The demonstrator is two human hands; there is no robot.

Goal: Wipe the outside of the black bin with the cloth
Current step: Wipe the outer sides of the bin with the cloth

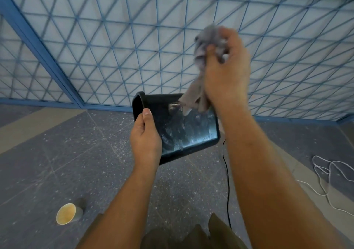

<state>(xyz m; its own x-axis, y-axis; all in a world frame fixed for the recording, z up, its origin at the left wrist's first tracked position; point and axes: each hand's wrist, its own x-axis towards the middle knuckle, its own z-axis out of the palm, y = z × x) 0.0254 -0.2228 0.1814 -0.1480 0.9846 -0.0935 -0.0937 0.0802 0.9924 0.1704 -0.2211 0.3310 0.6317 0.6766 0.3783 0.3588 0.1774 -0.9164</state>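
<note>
Head view: the left hand (146, 135) has the black bin (191, 131) up off the floor (57, 152), tipped on its side with its broad wall turned to the camera. The left fingers wrap round the bin's left end and the thumb lies flat on the outer wall. That wall shows pale smeared streaks across it.

Up above, the right hand (226, 70) is raised over the bin's upper right corner, its fingers (214, 51) clenched round a bunched grey cloth (206, 39). The hand and cloth are blurred. A tail of the cloth hangs down in front of the bin's top right edge; whether it touches the wall, I cannot tell.

On the floor, a paper cup (68, 213) lies on its side at the near left, well apart from the bin. A thin black cable (227, 172) runs under the bin, and a loose white cord (325, 174) is coiled toward the floor's right edge. A blue lattice grille (134, 37) stands along the floor's far edge.
</note>
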